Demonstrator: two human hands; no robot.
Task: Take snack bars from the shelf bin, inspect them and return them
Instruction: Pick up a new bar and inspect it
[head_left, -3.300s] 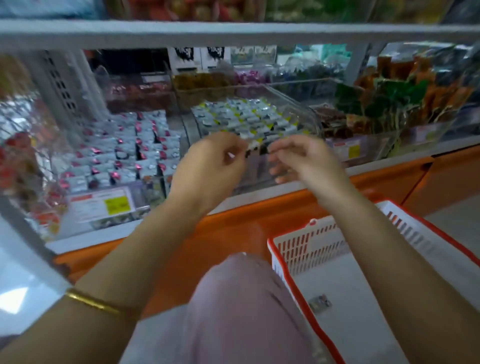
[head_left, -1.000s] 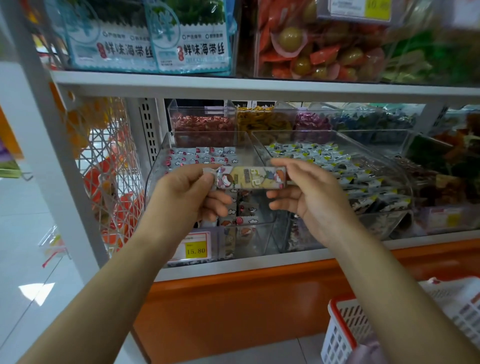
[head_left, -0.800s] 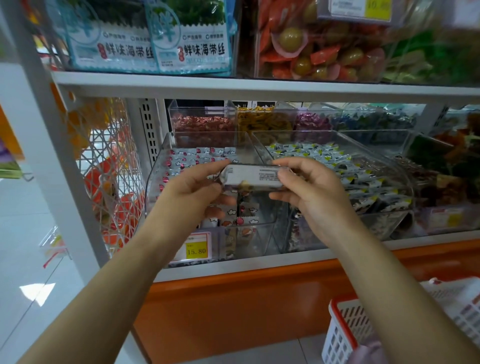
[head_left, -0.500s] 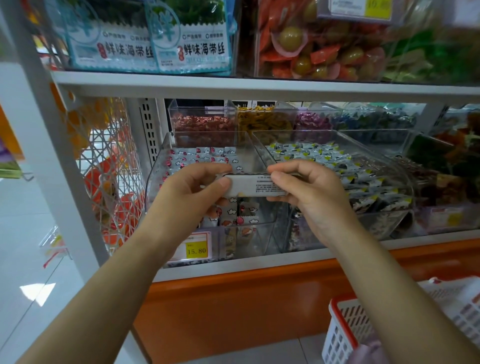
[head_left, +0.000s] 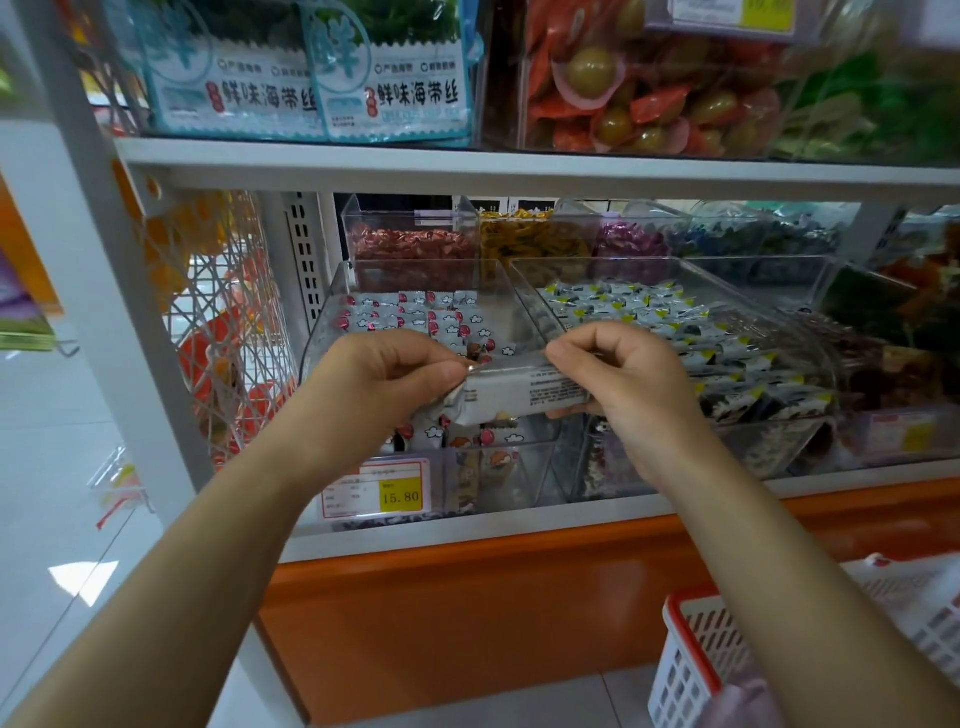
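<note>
White snack bar (head_left: 524, 397) | left hand (head_left: 374, 384), right hand (head_left: 628, 384): fingers (head_left: 576, 343) curled on ends | over bin (head_left: 498, 445) front edge

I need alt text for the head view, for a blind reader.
The left hand and the right hand hold one snack bar by its ends, before a clear shelf bin of similar bars. A price tag reads 15.80; a red-rimmed basket stands lower right.
</note>
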